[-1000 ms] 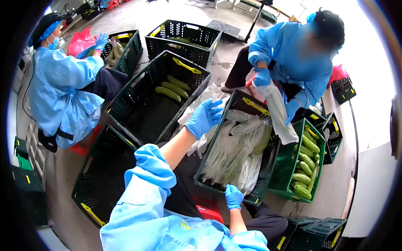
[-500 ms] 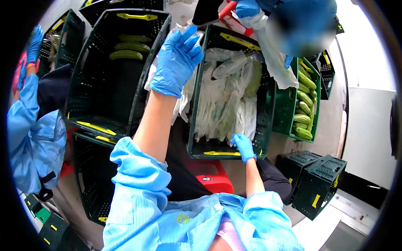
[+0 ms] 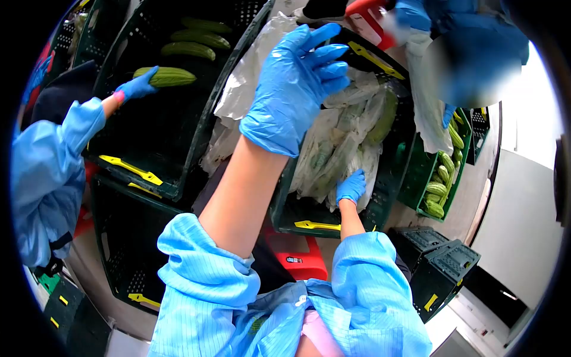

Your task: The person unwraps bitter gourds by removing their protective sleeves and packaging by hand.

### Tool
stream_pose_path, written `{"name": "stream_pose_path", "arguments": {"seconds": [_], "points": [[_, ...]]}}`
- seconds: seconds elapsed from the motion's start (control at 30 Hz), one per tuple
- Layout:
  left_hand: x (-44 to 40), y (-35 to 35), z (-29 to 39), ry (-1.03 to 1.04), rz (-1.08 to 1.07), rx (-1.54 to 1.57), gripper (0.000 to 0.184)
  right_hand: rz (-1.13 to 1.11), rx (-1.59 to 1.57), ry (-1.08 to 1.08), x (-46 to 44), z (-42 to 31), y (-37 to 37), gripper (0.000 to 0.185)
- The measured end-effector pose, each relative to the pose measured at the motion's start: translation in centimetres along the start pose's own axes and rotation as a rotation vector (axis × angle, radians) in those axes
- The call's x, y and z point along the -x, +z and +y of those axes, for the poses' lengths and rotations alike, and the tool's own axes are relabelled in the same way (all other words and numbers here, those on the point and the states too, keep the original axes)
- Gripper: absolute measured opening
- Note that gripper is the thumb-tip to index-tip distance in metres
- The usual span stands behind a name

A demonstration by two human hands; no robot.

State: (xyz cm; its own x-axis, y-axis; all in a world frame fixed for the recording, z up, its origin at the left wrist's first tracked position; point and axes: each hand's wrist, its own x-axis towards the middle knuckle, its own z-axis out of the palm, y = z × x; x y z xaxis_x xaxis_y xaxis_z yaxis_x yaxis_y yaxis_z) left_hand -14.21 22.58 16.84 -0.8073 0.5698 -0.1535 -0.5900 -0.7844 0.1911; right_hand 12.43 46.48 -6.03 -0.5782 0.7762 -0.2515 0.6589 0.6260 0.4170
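Observation:
My left hand point(image 3: 297, 89), in a blue glove, is raised over the left edge of the middle crate point(image 3: 389, 196). Its fingers are apart and hold nothing. Inside that crate lies a pile of clear plastic bags point(image 3: 321, 157), some with long green cucumbers showing through. A green cucumber point(image 3: 380, 119) shows at the pile's right side. My right hand point(image 3: 351, 187), also gloved, is low in the crate, its fingers curled on the end of a whitish plastic bag point(image 3: 370, 160). The fingertips are partly hidden.
To the left, a co-worker's gloved hand point(image 3: 140, 84) grips a cucumber point(image 3: 172, 77) in a dark crate point(image 3: 196, 146) with several others. Loose plastic bags point(image 3: 253, 65) hang between crates. Another person holds a bag point(image 3: 425, 89) beside a green crate point(image 3: 410, 178) of cucumbers. Stacked crates point(image 3: 449, 256) stand lower right.
My left hand has moved right, over the middle crate. My right hand has shifted from the near rim farther into the crate. The co-worker's hand has reached into the left crate and gripped a cucumber.

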Motion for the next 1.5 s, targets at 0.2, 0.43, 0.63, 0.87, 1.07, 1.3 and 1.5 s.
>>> {"name": "stream_pose_path", "arguments": {"seconds": [0.2, 0.43, 0.63, 0.87, 1.07, 1.3, 1.5], "points": [[0.5, 0.8, 0.4, 0.073, 0.001, 0.001, 0.041, -0.038, -0.096, -0.026, -0.9, 0.9, 0.3, 0.097], [0.6, 0.8, 0.3, 0.102, 0.020, 0.024, 0.042, -0.056, -0.362, 0.034, -1.6, 1.5, 1.5, 0.068], [0.6, 0.9, 0.3, 0.105, 0.012, 0.053, 0.041, -0.167, -0.494, 0.028, -1.4, 2.0, -1.1, 0.061], [0.4, 1.3, 0.3, 0.156, 0.107, -0.006, 0.039, -0.001, -0.793, 0.192, -0.9, 0.9, 6.8, 0.083], [0.5, 1.5, 0.7, 0.141, 0.117, -0.001, 0.038, -0.138, -0.788, 0.197, 0.4, -0.1, 5.3, 0.071], [0.5, 1.3, 0.1, 0.138, 0.025, 0.017, 0.041, -0.535, -1.583, 0.338, 0.8, 2.9, 2.1, 0.060], [0.1, 1.0, -0.6, 0.105, 0.015, 0.012, 0.040, -0.767, -2.005, 0.353, 4.5, 5.4, -3.8, 0.045]]}}
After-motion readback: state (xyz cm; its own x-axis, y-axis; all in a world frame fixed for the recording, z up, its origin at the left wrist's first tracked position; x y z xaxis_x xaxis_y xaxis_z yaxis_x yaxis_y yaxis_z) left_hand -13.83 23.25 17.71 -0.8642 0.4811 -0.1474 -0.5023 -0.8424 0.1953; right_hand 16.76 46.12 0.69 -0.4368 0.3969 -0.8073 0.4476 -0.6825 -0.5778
